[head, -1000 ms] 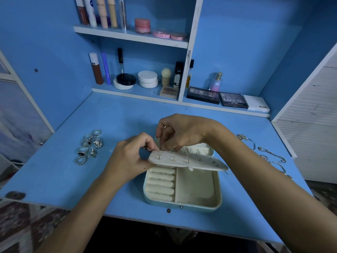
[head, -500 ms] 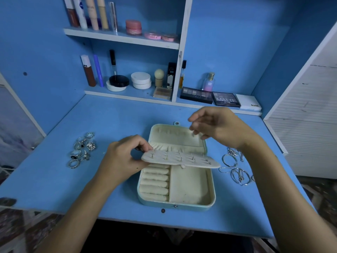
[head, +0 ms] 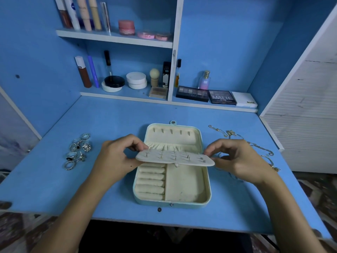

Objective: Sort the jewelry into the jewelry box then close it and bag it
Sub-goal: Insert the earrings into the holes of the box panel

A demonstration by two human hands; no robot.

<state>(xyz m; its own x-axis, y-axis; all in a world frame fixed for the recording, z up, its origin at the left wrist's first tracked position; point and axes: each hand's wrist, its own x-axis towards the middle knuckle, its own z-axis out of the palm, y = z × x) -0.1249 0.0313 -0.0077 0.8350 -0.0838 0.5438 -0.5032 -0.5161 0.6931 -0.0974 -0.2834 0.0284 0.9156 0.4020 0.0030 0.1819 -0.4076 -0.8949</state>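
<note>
Head view: I've got the earring panel (head: 175,158) held flat over the open jewelry box (head: 172,179), left hand (head: 116,161) pinching its left end between thumb and curled fingers (head: 135,145), right hand (head: 237,159) pinching the right end the same way. Box sits mid-surface (head: 109,121), lid part lying open toward the back. Studs stand up through the panel, posts showing.

Risks as I judge them: tip the panel and any loose stud could slide out and drop into the tray or onto the surface, tiny and hard to find. Press it down crooked and the posts may bend or snag the gathered pocket. Backs are too small to tell whether they're on.

Rings (head: 77,150) wait in a pile at left, chains (head: 259,147) at right just behind my right hand; a careless wrist sweep could drag the chains off the edge or tangle them.
</note>
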